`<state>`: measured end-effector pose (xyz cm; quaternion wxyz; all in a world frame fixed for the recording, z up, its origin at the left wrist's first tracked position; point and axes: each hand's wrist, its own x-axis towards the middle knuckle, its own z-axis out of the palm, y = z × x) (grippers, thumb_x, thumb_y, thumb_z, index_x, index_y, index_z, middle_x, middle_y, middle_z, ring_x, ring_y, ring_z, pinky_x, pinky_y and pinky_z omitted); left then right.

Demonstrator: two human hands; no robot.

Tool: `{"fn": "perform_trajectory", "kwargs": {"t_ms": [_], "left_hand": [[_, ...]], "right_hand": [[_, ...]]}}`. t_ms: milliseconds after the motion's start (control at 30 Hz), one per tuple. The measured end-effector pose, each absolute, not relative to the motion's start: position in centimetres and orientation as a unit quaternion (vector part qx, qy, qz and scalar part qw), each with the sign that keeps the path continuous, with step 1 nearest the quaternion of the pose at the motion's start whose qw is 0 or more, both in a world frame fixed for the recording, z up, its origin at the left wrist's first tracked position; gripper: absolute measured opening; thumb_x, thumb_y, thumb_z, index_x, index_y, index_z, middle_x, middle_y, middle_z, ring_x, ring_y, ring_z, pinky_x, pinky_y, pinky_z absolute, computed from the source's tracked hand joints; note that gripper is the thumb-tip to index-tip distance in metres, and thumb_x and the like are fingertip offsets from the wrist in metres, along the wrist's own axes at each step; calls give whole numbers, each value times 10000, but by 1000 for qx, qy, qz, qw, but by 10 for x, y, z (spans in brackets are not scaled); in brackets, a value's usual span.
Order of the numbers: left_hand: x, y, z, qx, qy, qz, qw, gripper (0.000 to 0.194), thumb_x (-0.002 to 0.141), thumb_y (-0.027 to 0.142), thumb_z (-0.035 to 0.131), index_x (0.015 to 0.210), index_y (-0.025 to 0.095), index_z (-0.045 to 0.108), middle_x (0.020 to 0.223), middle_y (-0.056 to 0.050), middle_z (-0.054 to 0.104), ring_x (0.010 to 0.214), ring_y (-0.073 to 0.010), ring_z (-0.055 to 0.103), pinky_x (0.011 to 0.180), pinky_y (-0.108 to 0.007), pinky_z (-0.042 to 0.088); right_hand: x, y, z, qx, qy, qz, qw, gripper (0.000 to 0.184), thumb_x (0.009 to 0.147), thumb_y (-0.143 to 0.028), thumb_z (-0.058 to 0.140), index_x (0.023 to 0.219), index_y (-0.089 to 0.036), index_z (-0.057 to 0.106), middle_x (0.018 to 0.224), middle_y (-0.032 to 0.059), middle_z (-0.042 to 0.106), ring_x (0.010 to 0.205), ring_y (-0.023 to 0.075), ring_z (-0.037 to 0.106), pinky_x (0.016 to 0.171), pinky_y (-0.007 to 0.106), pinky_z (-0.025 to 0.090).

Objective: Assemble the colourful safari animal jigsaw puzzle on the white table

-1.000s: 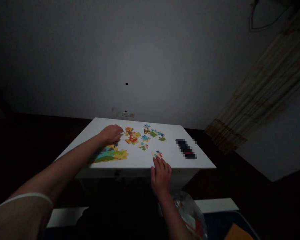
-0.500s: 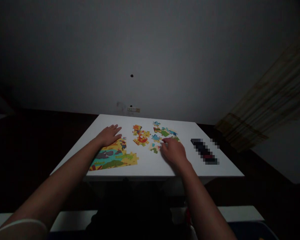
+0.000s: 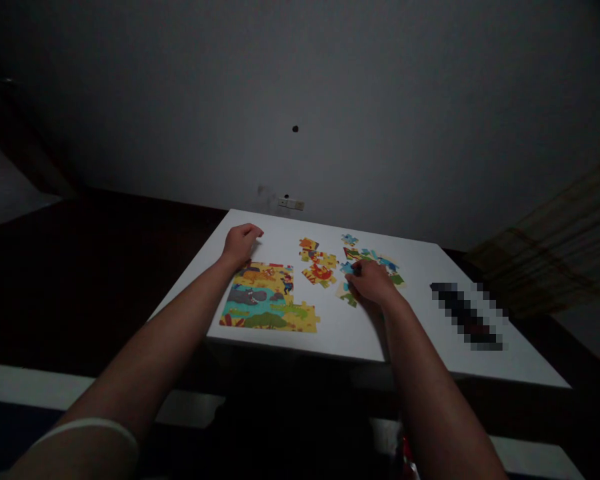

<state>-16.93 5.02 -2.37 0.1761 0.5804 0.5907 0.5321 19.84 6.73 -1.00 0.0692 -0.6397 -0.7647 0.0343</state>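
On the white table (image 3: pixel 340 337) lies a joined section of a jigsaw puzzle (image 3: pixel 260 300) with a hippo and a crocodile, at the front left. My left hand (image 3: pixel 240 245) is just behind its upper left corner, fingers loosely bent, with nothing seen in it. Among the loose pieces, my right hand (image 3: pixel 373 281) has its fingers bent together at a blue puzzle piece (image 3: pixel 347 268); its fingertips are partly hidden. Just in front of that piece lies a pale green and blue piece (image 3: pixel 347 293), close to the same hand.
Several orange and yellow puzzle pieces (image 3: pixel 320 273) lie mid-table. Green and blue pieces (image 3: pixel 387 263) lie beyond my right hand, and a small blue piece (image 3: pixel 349 239) sits farther back. A dark blurred-out object (image 3: pixel 465 317) is at the right. A wall socket (image 3: pixel 291 203) is behind the table.
My left hand has lifted off the puzzle's upper edge and its spread fingers have bent. My right hand has closed in on the blue piece. The view has swung left, shifting everything rightward.
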Motion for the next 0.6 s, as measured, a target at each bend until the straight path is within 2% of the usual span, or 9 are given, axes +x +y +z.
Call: {"fn": "perform_trajectory", "kwargs": {"t_ms": [167,300,367,467,533,600], "left_hand": [[-169,46,-20,562,597,544,178,248,814,257,485,748,94,660,758,-53,657,747,-146,533,730,-293,396],[-170,45,-20,556,597,553,172,259,815,260,466,718,96,642,699,-51,622,697,-134,516,670,-291,366],[-171,45,-21,558,594,554,169,272,819,262,454,697,98,634,671,-48,600,680,-131,511,656,-295,354],[-170,45,-21,563,592,553,165,280,820,268,450,687,98,629,661,-49,593,675,-131,507,653,-301,342],[-169,45,-21,567,591,550,164,283,821,272,451,686,98,630,662,-53,601,669,-132,505,649,-306,334],[-168,45,-22,573,591,544,163,282,818,272,460,676,101,634,655,-55,609,664,-134,507,649,-310,326]], "right_hand": [[194,64,-7,-642,-755,46,121,519,731,-337,641,1207,-138,582,1111,174,645,1013,322,596,843,395,433],[190,57,5,-613,-757,120,190,556,718,-240,599,1265,-153,559,895,127,676,754,255,632,681,358,464],[181,52,12,-583,-763,160,229,473,734,-234,571,1204,-189,603,852,105,670,683,224,615,649,350,460],[153,41,15,-520,-766,205,317,267,742,-303,604,989,-214,650,892,97,657,731,208,604,683,343,464],[128,35,9,-465,-738,317,372,210,783,-389,580,906,-221,608,854,71,644,730,192,600,665,322,467],[105,33,-3,-433,-674,452,392,236,805,-457,539,828,-222,554,794,49,624,693,181,591,619,304,463]]}}
